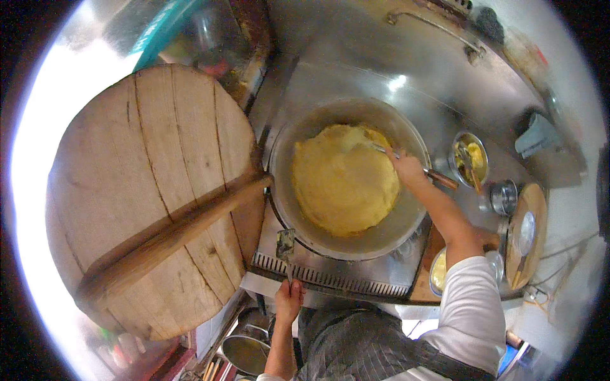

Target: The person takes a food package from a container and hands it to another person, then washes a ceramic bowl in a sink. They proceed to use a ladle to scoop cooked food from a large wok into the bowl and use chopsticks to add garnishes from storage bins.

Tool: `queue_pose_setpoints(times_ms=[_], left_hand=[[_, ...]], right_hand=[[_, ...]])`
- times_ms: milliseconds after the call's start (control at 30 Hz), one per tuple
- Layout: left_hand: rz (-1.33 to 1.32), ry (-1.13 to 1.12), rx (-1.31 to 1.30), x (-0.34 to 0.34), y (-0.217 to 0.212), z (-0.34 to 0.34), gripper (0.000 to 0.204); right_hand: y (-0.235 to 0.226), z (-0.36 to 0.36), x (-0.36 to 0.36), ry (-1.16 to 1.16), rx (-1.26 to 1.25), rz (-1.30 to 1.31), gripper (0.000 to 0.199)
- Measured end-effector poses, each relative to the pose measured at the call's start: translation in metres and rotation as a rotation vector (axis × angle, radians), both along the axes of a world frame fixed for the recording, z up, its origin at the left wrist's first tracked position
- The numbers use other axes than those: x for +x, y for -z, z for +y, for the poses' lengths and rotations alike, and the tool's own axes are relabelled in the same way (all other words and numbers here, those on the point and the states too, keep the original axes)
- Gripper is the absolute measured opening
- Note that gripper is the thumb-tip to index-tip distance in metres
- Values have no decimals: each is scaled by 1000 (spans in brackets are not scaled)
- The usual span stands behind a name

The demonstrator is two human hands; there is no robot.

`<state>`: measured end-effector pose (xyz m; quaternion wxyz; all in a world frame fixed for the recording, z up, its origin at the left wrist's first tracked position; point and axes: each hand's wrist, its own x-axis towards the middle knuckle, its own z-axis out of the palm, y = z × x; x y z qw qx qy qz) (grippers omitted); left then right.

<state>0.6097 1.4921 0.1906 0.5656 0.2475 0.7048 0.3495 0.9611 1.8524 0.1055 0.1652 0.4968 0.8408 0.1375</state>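
A wide, deep metal pan (283,184) holds a broad layer of yellow food (343,184) with a fairly smooth surface. My right hand (408,168) reaches over the pan's right side, wrapped round a metal tool with a wooden handle (446,181). That tool's working end lies at the upper right of the yellow layer, too blurred to tell its shape. Close to the counter's front edge, my left hand (289,300) is closed on the handle of a spatula (286,242). Its flat, smeared blade points up beside the pan's lower left rim.
A large round wooden lid (127,159) with a crossbar leans on the left. To the right stand a bowl (487,166) with yellow pieces and utensils, metal containers (505,197), a round wooden board (535,209) and another bowl (433,279). A pot (244,355) sits below left.
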Motion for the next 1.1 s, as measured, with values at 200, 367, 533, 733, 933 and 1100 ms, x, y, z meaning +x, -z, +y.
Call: queue_pose_setpoints(times_ms=[200,367,533,733,933,1100], left_hand=[[-63,89,31,2,22,1,19],[-118,179,49,-3,19,12,18],[-189,211,150,-11,23,17,19],[111,309,191,-22,12,42,19],[1165,695,655,-33,-40,112,38],[1472,892,925,-21,-54,192,52]], right_hand=[[-27,-91,27,283,-356,102,69],[1,-192,24,492,-564,270,61],[20,-232,-51,1015,-860,857,18],[-54,-239,-101,1252,-1188,1542,17],[-141,-252,-58,1092,-1002,1282,26],[-182,-236,-31,820,-981,1062,34]])
